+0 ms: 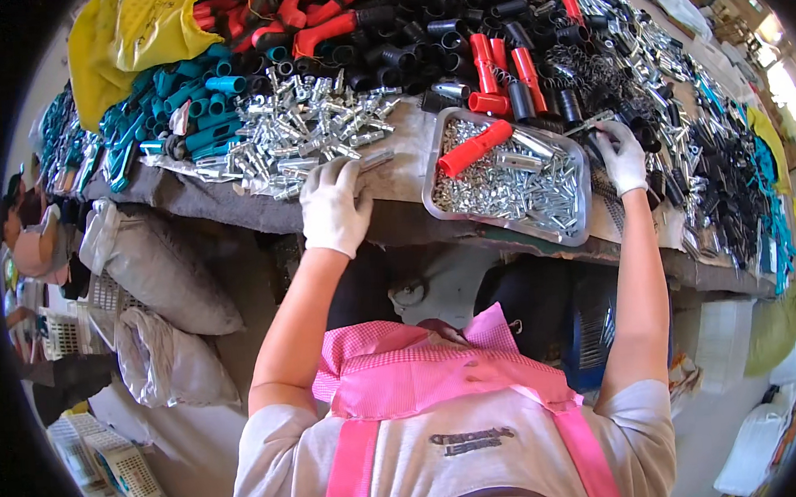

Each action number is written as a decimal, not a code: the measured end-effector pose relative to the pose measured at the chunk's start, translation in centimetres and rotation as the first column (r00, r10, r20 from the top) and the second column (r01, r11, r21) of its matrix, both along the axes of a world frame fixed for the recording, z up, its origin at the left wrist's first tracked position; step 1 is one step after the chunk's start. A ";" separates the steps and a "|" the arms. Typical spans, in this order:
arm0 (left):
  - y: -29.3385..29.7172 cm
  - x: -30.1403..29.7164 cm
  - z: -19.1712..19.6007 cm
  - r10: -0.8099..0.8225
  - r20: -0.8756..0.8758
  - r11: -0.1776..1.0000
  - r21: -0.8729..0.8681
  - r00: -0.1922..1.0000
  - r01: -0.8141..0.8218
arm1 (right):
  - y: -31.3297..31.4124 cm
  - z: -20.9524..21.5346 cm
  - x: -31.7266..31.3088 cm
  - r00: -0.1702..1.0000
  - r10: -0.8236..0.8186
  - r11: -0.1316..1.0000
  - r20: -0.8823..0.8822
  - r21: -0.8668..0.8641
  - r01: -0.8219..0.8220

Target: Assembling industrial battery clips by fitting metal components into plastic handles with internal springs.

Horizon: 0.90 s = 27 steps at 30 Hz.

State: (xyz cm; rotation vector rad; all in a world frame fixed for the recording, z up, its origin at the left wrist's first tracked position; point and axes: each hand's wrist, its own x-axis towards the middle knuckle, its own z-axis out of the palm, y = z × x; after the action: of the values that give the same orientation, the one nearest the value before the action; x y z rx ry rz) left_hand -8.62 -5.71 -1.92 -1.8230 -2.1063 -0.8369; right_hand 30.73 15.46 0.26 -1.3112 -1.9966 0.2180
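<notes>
My left hand [335, 207], in a white glove, rests at the near edge of a heap of silvery metal fittings [306, 118]. Its thumb stands apart from the bent fingers, and a metal tube [376, 159] lies by the fingertips. My right hand [623, 157], also gloved, is closed at the fingertips on a slim metal part [589, 124] beside dark springs and black sleeves. Between the hands sits a clear plastic tray [438, 195] of small metal pins and bits. Across its contents lies a red plastic handle [476, 148].
Teal sleeves [216, 132], black sleeves [446, 43] and red handles [333, 31] pile up behind, with a yellow bag [126, 42] at far left. More metal and black parts cover the right side. Sacks [160, 261] and plastic crates [113, 470] stand below on the left.
</notes>
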 end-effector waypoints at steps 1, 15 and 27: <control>0.2 -0.5 -0.1 0.002 -0.053 0.999 -0.048 0.999 -0.004 | -0.2 0.2 0.0 0.999 -0.018 1.000 -0.035 -0.011 0.018; 1.9 -1.9 0.7 -0.119 0.613 0.917 -0.234 0.781 0.324 | -11.3 3.3 -6.5 0.843 0.188 0.923 -0.503 -0.204 -0.328; -2.5 6.1 2.8 0.261 0.814 0.764 0.155 -0.519 0.627 | -16.2 0.4 -15.1 0.405 -0.058 0.539 -0.912 -0.370 -0.757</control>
State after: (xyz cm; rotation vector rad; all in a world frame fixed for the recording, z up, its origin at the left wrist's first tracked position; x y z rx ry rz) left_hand -2.53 -8.18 0.92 -1.6478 -2.6614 -3.8318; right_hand 15.64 -0.71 0.69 -0.7400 -1.1911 1.8134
